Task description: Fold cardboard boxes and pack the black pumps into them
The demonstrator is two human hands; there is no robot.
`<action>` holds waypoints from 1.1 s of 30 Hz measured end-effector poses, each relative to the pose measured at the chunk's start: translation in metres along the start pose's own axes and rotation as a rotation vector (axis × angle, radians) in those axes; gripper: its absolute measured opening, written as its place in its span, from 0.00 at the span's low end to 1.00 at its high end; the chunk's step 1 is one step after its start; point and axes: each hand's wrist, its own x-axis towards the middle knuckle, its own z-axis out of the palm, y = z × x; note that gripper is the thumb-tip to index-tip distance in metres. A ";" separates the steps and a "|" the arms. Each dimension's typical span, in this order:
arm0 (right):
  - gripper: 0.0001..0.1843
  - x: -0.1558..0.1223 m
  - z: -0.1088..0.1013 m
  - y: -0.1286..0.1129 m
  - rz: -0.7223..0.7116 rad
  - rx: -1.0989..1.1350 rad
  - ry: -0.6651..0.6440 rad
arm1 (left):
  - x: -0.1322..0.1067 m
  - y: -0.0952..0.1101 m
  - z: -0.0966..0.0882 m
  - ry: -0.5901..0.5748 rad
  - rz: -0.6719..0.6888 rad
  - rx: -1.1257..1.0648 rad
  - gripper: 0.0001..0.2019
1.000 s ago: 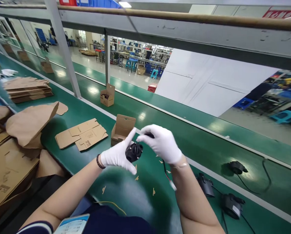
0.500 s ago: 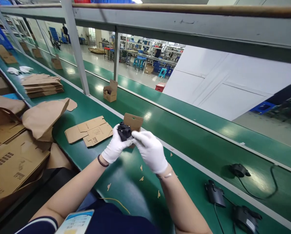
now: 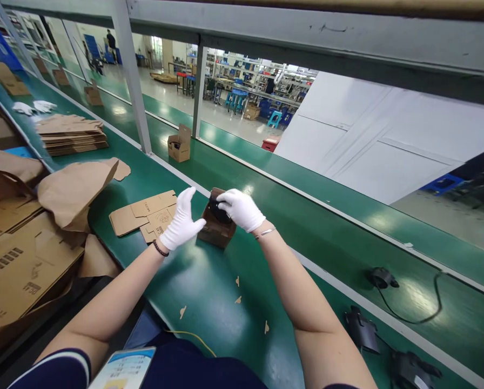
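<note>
In the head view, a small open cardboard box (image 3: 215,233) stands on the green surface in front of me, its lid flap up at the back. A black plastic device (image 3: 219,209) sits partly inside it, its exact kind hard to tell. My right hand (image 3: 242,210), in a white glove, has its fingers closed on the device's top at the box's opening. My left hand (image 3: 182,222), also gloved, is empty beside the box, thumb and fingers apart. Left of it lies a flat unfolded carton (image 3: 139,216), partly covered by that hand.
Brown paper and flat cartons (image 3: 35,265) fill the left side, with a carton stack (image 3: 72,135) beyond. Another open box (image 3: 179,145) stands on the belt. Corded black devices (image 3: 361,329) lie at right. A metal post (image 3: 132,81) and overhead beam border the far side.
My left hand has let go of the black device and moved left, opening. My right hand has brought the device down into the box. The box on the belt has shifted slightly left.
</note>
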 end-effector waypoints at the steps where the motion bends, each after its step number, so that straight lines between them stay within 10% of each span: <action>1: 0.12 0.005 0.008 0.003 -0.006 -0.057 -0.144 | 0.002 -0.011 -0.008 0.006 -0.031 0.079 0.40; 4: 0.09 0.010 0.030 0.004 -0.031 -0.125 -0.438 | 0.017 -0.046 -0.033 -0.040 -0.230 0.371 0.32; 11: 0.18 -0.014 0.044 0.003 -0.147 -0.171 -0.465 | 0.068 -0.101 -0.050 -0.462 -0.539 0.811 0.48; 21: 0.19 0.024 -0.009 0.118 0.359 -0.471 -0.344 | 0.092 -0.098 -0.071 -0.443 -0.527 0.831 0.38; 26: 0.31 0.022 0.030 0.054 0.266 -0.031 0.157 | 0.102 -0.058 -0.079 -0.255 -0.378 0.863 0.30; 29: 0.40 0.024 0.070 -0.003 0.177 0.249 0.217 | 0.099 -0.028 -0.066 -0.240 -0.304 0.820 0.23; 33: 0.39 0.020 0.091 -0.039 0.417 0.254 0.297 | 0.083 0.005 -0.062 -0.225 -0.283 0.774 0.22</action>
